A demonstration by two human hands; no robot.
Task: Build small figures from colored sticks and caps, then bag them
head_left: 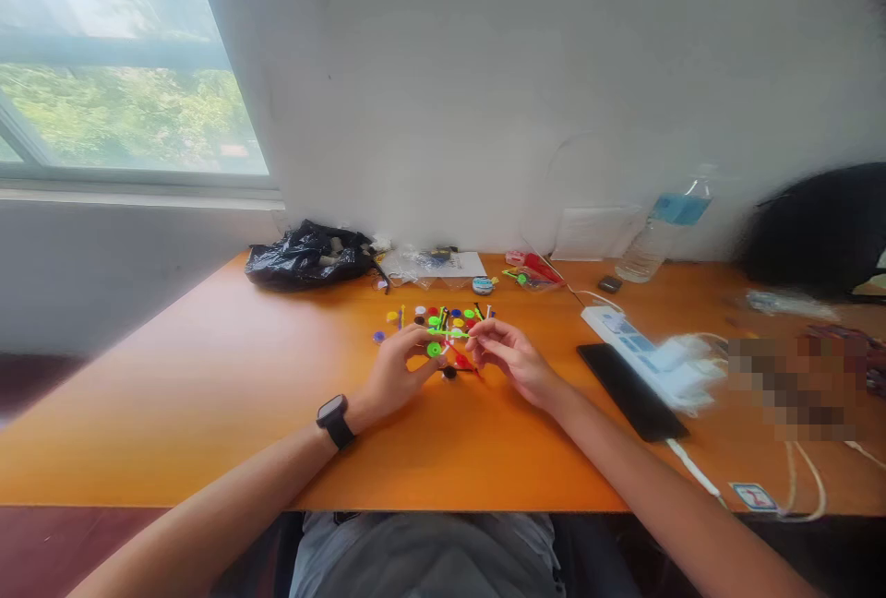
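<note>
Pinching a slim green rod point(447, 333) from both ends: left hand point(401, 367) with thumb and forefinger closed on one end, right hand point(508, 353) with fingertips closed on the other, remaining fingers loosely curled. Held just above the orange table point(208, 395), well left of the power strip point(619, 328) and slightly nearer the body than the scatter of small coloured parts point(443, 314), also left of the power strip.

Likely trouble, judging from so light a grip on so thin a piece: slipping free and dropping among the loose parts, or bending under uneven pressure from the two sides. Possibly also knocking the red piece point(462, 362) and the small black piece point(449, 373) lying directly beneath, sending them rolling towards the table edge, away from the power strip. A sweep of the right forearm towards the black phone point(631, 390), just beside the power strip, another risk.

Looking bright lime, plastic, thin and roughly level, with a round green disc point(434, 350) just under it; whether joined to it or lying on the table, too small to tell
</note>
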